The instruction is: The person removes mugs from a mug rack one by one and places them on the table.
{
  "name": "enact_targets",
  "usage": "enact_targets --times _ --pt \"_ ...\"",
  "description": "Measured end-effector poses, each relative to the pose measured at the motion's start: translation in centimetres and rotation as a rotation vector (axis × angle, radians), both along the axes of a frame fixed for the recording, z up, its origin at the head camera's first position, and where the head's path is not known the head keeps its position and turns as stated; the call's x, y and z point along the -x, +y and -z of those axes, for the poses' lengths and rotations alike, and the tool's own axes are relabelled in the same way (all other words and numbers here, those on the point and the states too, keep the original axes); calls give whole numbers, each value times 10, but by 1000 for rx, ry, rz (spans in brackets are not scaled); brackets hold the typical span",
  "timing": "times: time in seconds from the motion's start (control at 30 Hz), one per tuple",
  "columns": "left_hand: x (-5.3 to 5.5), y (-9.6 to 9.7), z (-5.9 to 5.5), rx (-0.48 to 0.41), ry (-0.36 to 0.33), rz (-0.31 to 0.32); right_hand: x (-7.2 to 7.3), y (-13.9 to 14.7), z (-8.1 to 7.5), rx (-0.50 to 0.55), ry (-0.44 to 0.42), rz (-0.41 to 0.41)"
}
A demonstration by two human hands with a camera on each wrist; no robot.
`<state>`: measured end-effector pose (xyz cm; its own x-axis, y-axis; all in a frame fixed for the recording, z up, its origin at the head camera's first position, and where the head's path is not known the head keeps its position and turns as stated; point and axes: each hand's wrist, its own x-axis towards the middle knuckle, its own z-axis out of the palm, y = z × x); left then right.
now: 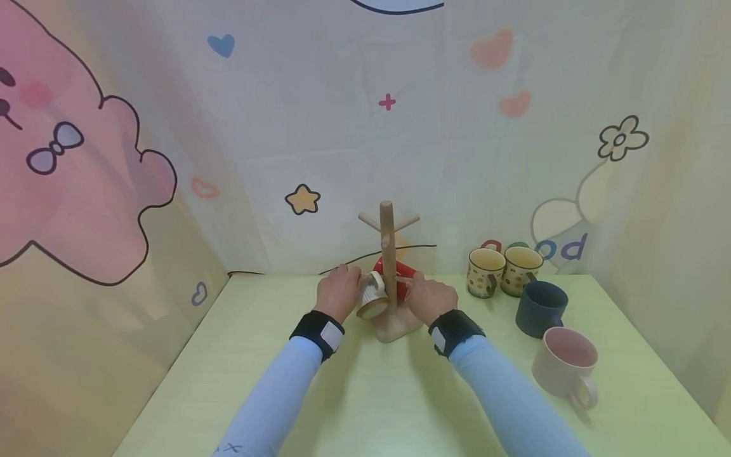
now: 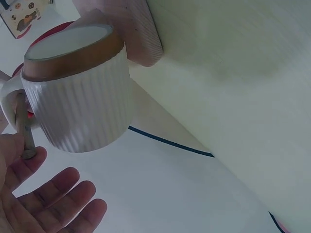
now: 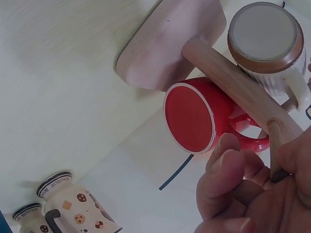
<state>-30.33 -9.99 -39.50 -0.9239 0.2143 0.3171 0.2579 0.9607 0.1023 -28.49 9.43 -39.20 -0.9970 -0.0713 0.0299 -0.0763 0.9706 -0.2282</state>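
Observation:
A wooden mug tree (image 1: 388, 260) stands at the back middle of the table, between the two hands. On one peg a white ribbed mug (image 2: 80, 102) with a brown band hangs by its handle, base toward the person. The left hand (image 1: 339, 292) pinches that peg's tip (image 2: 29, 153) between thumb and index finger, its other fingers spread loosely. A red mug (image 3: 189, 116) hangs behind the post, its handle near the right hand's fingers. The right hand (image 1: 432, 299) grips another, bare wooden peg (image 3: 276, 145) between thumb and curled fingers.
To the right stand two cookie-patterned mugs (image 1: 486, 273), a dark blue mug (image 1: 539, 311) and a pink mug (image 1: 562, 365) near the right forearm. A printed cloth (image 1: 320, 127) hangs behind the light green table (image 1: 228, 381). The tree's upper pegs (image 1: 407, 222) stick outward.

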Motion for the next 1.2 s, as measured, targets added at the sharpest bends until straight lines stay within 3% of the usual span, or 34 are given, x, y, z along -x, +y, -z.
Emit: enact_targets --times 0.33,0.6,0.87,1.2 --pt "-2 1 6 -136 -118 -66 2 2 5 6 -3 -1" --pt "4 -8 21 -293 -168 -133 1 2 5 11 17 -10" --pt "7 -25 39 -430 -216 -129 -1 2 4 -18 25 -30" --pt "8 -30 46 -665 -430 -100 -2 2 5 1 26 -16"
